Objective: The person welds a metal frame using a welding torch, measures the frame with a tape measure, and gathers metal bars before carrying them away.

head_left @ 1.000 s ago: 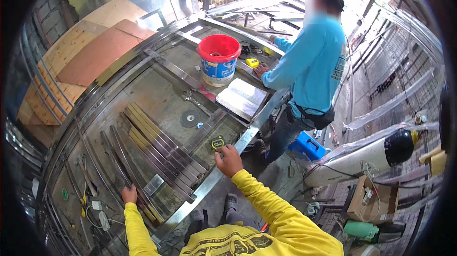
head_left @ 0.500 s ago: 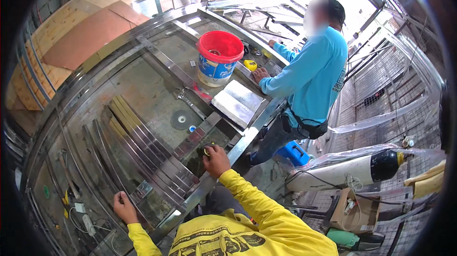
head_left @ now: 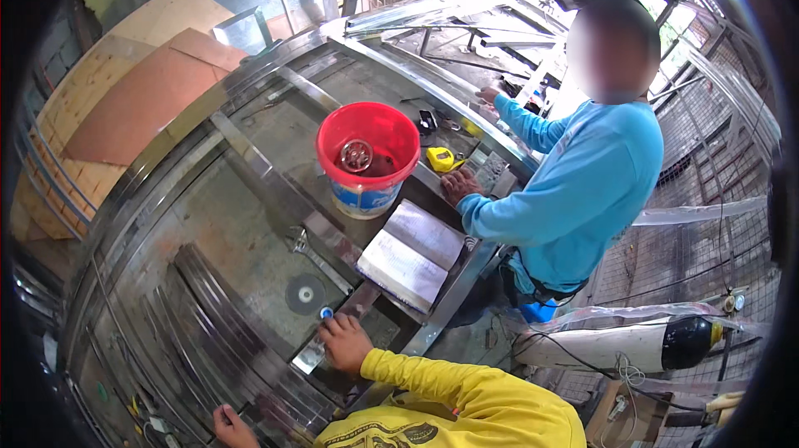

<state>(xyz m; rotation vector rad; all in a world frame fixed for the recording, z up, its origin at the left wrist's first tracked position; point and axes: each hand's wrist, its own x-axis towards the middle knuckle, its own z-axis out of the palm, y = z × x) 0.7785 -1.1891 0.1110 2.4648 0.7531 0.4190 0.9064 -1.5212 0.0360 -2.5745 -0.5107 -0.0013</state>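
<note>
My right hand (head_left: 345, 343) is over the metal frame (head_left: 243, 151), fingers curled. Its fingertips come up against a small blue-and-white round piece (head_left: 325, 312); what the fingers hold, if anything, is hidden. A short shiny metal piece (head_left: 309, 357) lies just beside that hand. Low in the picture, my left hand (head_left: 234, 428) has bent fingers beside a bundle of long dark metal strips (head_left: 229, 323); anything in them is too small to make out. A grinding disc (head_left: 305, 294) and an adjustable wrench (head_left: 320, 260) lie beyond my right hand.
An open notebook (head_left: 412, 256) and a red-rimmed bucket (head_left: 368, 148) rest on the frame. Across from me, a person in a blue shirt (head_left: 574, 181) leans on it near a yellow tape measure (head_left: 444, 159). A gas cylinder (head_left: 599, 346) lies at the right.
My view has shifted, so the bucket and notebook appear lower. My right hand has moved from the frame's near edge to the blue-and-white piece; the small yellow-and-black thing at its fingers no longer shows.
</note>
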